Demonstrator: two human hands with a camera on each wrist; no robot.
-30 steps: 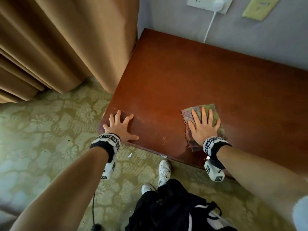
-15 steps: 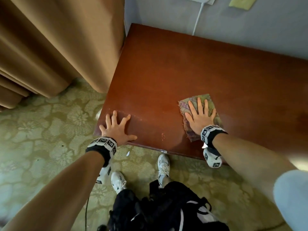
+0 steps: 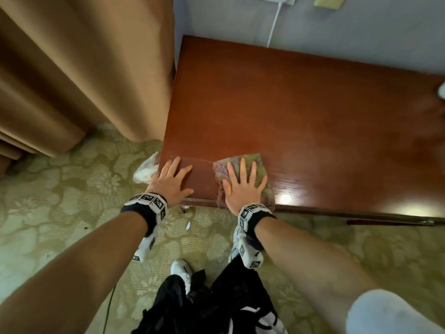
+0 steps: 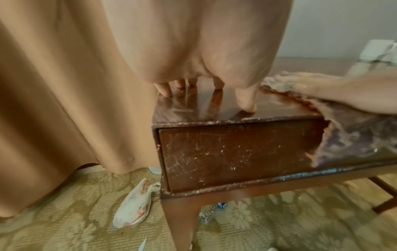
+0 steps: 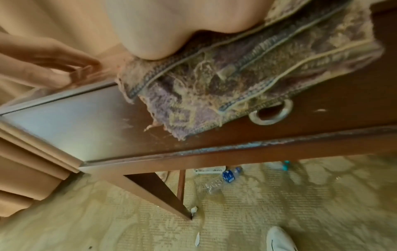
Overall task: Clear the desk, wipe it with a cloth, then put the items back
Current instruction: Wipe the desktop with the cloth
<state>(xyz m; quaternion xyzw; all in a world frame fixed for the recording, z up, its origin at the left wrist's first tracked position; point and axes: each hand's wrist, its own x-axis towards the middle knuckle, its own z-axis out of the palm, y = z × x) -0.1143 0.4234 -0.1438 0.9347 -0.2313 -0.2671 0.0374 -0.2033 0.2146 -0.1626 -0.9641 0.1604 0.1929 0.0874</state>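
The reddish-brown wooden desk stands against the wall with a bare top. A worn purple and green cloth lies at its front left, and part of it hangs over the front edge. My right hand presses flat on the cloth with straight, spread fingers. My left hand lies flat on the desk's front left corner, a short way left of the cloth. In the left wrist view the left fingertips touch the desktop.
Tan curtains hang just left of the desk. A white plastic bag lies on the patterned carpet by the corner leg. Under the desk lie a plastic bottle and bits of paper. A white cable runs down the wall. My shoes and dark trousers are below.
My right hand has slid the cloth left and toward the front edge, closer to the left hand. The left hand has stayed on the corner. The view has shifted left.
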